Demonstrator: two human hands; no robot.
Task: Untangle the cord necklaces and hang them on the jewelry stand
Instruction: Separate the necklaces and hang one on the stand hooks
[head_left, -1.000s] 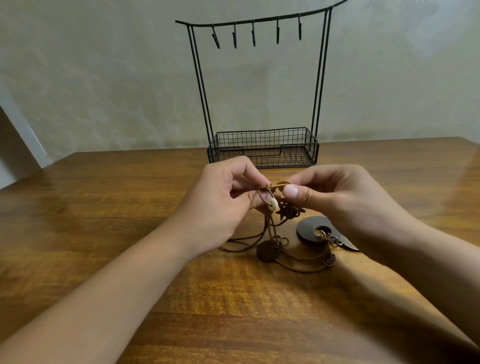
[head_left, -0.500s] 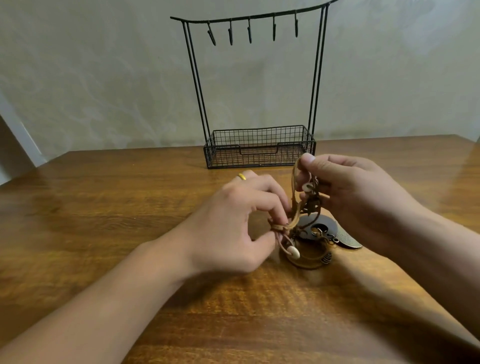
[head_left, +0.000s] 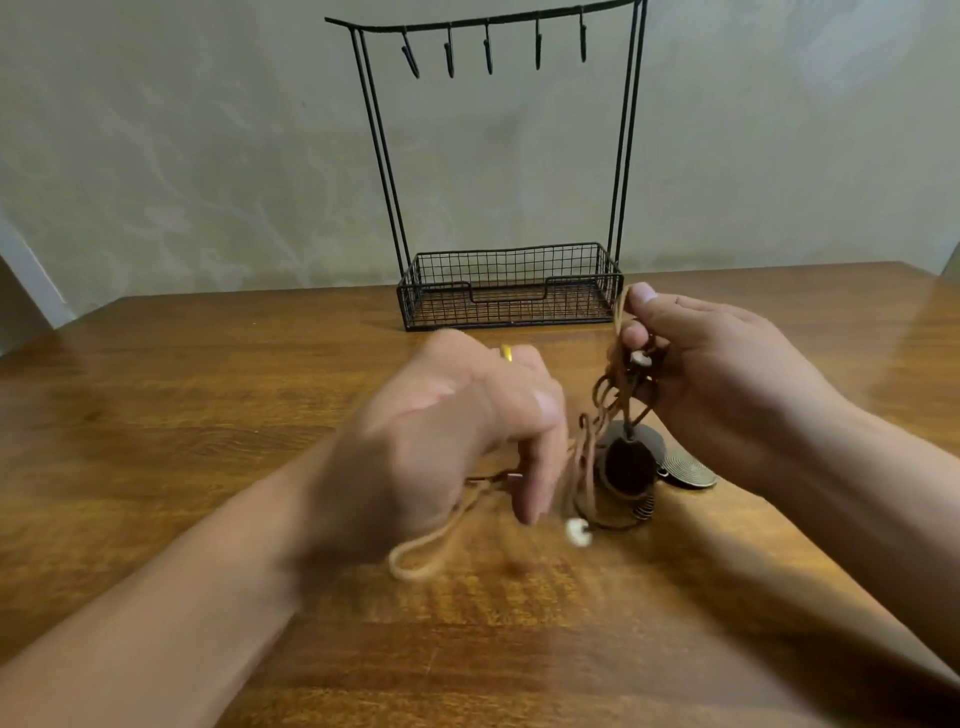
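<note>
A tangle of brown cord necklaces (head_left: 605, 410) hangs from my right hand (head_left: 717, 374), which pinches the cords between thumb and fingers above the table. A dark round pendant (head_left: 626, 465) and a spiral metal disc (head_left: 688, 470) lie under it. My left hand (head_left: 457, 431) is blurred with motion, just left of the tangle; a tan cord loop (head_left: 421, 553) trails from under it, and whether its fingers hold the cord is unclear. A white bead (head_left: 578, 531) lies near its fingertips. The black wire jewelry stand (head_left: 506, 283) with several bare hooks stands behind.
The wooden table (head_left: 208, 415) spreads wide on both sides of my hands. A pale wall rises right behind the stand. The stand's mesh basket base holds nothing.
My right hand has lifted the tangle higher and toward the stand. My left hand has swept down and leftward, drawing a tan cord loop out across the table.
</note>
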